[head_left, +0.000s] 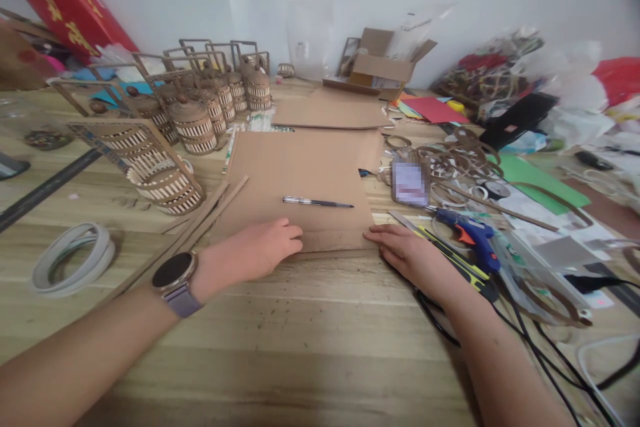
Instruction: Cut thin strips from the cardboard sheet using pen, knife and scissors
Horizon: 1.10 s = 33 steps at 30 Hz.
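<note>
A large brown cardboard sheet [295,160] lies flat in front of me, with a creased strip along its near edge. On it rests a black pen [319,202] with a clear end, lying crosswise. My left hand [270,247], wearing a watch [174,272], has its fingers curled together on the sheet's near edge; the thumb is hidden. At the near right corner, my right hand [407,250] touches the cardboard with stretched fingers. A yellow-and-black cutter [457,260] lies partly behind the right hand, close to a blue glue gun [470,233].
Several small bamboo lantern-like baskets [193,123] stand at the left, behind rolls of white tape [73,259]. More cardboard [325,110] and an opened box [383,67] sit at the back. A phone [411,181], brown strips [460,153] and black cables [530,347] crowd the right.
</note>
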Available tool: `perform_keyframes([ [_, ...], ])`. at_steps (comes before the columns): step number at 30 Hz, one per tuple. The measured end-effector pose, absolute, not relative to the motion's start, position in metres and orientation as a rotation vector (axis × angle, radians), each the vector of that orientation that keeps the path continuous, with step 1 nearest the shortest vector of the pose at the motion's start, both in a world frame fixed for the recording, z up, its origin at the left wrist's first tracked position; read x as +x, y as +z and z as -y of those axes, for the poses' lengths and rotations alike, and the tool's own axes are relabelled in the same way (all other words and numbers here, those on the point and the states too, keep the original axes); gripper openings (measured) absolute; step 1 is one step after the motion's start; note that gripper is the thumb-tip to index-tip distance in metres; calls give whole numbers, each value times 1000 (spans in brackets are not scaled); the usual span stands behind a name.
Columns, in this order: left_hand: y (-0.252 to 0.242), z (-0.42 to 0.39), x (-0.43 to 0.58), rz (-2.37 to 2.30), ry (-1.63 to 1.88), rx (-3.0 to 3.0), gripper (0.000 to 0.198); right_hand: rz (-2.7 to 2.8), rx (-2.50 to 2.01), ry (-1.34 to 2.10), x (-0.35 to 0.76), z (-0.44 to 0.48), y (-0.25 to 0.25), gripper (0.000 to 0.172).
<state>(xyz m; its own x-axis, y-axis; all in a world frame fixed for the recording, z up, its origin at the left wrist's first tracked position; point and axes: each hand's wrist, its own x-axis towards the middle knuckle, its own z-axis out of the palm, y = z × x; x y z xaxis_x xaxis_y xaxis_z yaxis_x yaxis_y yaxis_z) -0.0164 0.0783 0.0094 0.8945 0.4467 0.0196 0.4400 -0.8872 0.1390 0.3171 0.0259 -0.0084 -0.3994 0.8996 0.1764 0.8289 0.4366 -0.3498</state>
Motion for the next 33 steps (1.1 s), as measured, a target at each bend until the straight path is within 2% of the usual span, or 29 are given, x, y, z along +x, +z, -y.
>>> perform_keyframes([
  [5,27,-82,1,-679,-177,2986,71,2349,-1466,323,317,-27,-9,43],
  [7,33,-86,10,-673,-255,2997,77,2356,-1461,320,317,-27,-9,44],
  [10,44,-92,23,-701,-381,2954,79,2365,-1450,292,317,-28,-10,43],
  [15,63,-93,39,-735,-675,2927,80,2336,-1461,293,316,-30,-13,32],
  [23,72,-89,42,-736,-753,2963,80,2284,-1499,250,310,-32,-20,35],
  [33,77,-89,45,-744,-829,2868,79,2245,-1476,249,310,-33,-26,31],
])
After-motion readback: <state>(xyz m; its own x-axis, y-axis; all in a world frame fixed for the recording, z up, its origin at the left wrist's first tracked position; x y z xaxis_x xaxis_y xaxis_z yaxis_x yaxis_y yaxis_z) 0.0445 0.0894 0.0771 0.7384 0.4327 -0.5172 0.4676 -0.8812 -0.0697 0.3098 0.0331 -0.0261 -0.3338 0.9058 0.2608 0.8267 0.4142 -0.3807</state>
